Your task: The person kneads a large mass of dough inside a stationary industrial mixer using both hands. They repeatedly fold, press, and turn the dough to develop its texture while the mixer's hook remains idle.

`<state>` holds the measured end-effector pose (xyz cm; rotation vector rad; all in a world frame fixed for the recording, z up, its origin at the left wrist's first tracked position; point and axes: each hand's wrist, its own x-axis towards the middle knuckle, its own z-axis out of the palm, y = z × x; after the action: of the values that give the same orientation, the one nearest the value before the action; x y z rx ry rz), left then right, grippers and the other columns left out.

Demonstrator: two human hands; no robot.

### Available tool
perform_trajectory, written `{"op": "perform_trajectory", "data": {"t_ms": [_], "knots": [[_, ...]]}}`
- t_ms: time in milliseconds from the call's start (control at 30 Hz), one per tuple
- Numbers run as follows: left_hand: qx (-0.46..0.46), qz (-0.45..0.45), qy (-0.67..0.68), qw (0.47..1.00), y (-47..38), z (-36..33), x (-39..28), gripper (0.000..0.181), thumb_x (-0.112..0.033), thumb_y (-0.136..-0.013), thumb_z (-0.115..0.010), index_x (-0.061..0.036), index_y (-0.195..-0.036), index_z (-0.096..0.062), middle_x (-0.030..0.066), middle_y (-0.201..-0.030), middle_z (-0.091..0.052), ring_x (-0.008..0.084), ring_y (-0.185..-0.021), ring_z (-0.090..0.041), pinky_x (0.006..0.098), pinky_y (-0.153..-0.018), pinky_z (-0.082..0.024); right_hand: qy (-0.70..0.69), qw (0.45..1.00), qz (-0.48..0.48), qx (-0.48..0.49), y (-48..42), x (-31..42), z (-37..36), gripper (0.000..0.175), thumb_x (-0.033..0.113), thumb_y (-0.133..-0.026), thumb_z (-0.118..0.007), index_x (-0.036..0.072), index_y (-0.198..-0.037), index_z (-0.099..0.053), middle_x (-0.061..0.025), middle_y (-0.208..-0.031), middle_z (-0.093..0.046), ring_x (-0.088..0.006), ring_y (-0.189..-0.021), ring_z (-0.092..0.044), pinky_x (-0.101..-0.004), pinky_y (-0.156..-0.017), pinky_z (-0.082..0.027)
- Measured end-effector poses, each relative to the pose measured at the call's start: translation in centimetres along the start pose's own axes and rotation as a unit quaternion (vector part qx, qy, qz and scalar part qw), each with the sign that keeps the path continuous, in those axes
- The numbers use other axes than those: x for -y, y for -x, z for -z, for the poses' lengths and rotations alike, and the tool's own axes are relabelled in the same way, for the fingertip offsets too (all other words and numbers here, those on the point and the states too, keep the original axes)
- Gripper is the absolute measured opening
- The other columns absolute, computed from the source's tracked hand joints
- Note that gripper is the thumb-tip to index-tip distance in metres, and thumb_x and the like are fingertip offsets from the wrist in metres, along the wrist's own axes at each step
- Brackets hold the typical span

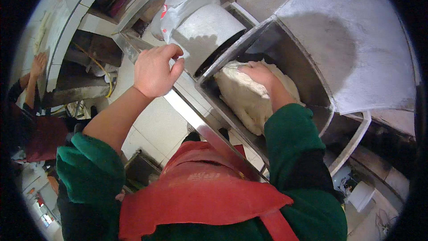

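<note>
A large mass of pale dough [247, 97] lies in a deep metal trough [301, 83] in front of me, to the right. My right hand [259, 75] is down inside the trough, its fingers dug into the top of the dough; the fingertips are partly hidden. My left hand [158, 70] is at the left, above a shiny metal rail [204, 129]. Its fingers are bent, thumb apart from them, and nothing shows between them. Whether that palm touches the rail cannot be seen.
A metal cylinder [210, 30] with a white plastic bag [184, 0] stands behind the trough. A broad metal sheet [364, 47] spreads at right, above a bent handle [354, 144]. At far left, another person's hand [39, 63] rests on a counter near a dough strip [41, 35].
</note>
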<state>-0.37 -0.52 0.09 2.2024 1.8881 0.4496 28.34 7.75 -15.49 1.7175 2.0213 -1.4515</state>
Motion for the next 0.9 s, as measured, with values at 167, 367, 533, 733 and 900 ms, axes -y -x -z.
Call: {"op": "perform_trajectory", "data": {"t_ms": [167, 367, 533, 733, 900], "knots": [[0.014, 0.019, -0.012, 1.000, 0.0, 0.1, -0.1, 0.017, -0.025, -0.081, -0.054, -0.0108, -0.088, -0.061, 0.0048, -0.084, -0.067, 0.0257, -0.083, -0.063, 0.0408, -0.072, -0.045, -0.027, 0.998, -0.044, -0.026, 8.0, -2.9, 1.3, 0.065, 0.042, -0.074, -0.063, -0.006, -0.117, -0.057, -0.0243, -0.121, -0.057, -0.0353, -0.114, -0.054, -0.0377, -0.095, -0.041], [0.038, 0.012, -0.016, 0.999, -0.2, -0.2, 0.2, 0.018, -0.025, -0.081, -0.054, -0.0113, -0.089, -0.062, 0.0042, -0.084, -0.067, 0.0259, -0.083, -0.063, 0.0411, -0.072, -0.044, -0.098, 0.979, -0.043, -0.173, 15.6, -10.2, 0.6, 0.053, 0.032, -0.075, -0.063, 0.002, -0.119, -0.057, -0.0201, -0.113, -0.062, -0.0320, -0.106, -0.059, -0.0388, -0.089, -0.045], [0.033, 0.016, 0.004, 0.999, -0.3, -0.1, 0.1, 0.016, -0.024, -0.080, -0.056, -0.0116, -0.089, -0.062, 0.0049, -0.085, -0.066, 0.0264, -0.084, -0.062, 0.0408, -0.072, -0.043, -0.170, 0.922, -0.092, -0.335, 13.2, -11.3, 2.1, 0.046, 0.023, -0.083, -0.057, 0.000, -0.122, -0.051, -0.0211, -0.113, -0.061, -0.0346, -0.104, -0.059, -0.0390, -0.089, -0.045], [0.048, 0.021, -0.012, 0.999, -0.2, -0.1, 0.2, 0.017, -0.023, -0.081, -0.057, -0.0124, -0.094, -0.060, 0.0054, -0.090, -0.066, 0.0275, -0.085, -0.061, 0.0405, -0.072, -0.042, 0.172, 0.907, -0.121, -0.365, 10.8, -7.6, -5.5, 0.055, 0.034, -0.087, -0.054, 0.009, -0.135, -0.044, -0.0212, -0.141, -0.036, -0.0380, -0.131, -0.033, -0.0495, -0.107, -0.026], [0.051, 0.018, -0.023, 0.998, -0.2, 0.1, 0.0, 0.017, -0.025, -0.082, -0.056, -0.0123, -0.093, -0.061, 0.0053, -0.089, -0.066, 0.0271, -0.086, -0.062, 0.0404, -0.073, -0.042, 0.202, 0.908, -0.114, -0.350, 8.3, -9.1, -3.4, 0.053, 0.039, -0.085, -0.056, 0.014, -0.131, -0.050, -0.0208, -0.148, -0.024, -0.0431, -0.136, -0.021, -0.0590, -0.107, -0.019]]}}
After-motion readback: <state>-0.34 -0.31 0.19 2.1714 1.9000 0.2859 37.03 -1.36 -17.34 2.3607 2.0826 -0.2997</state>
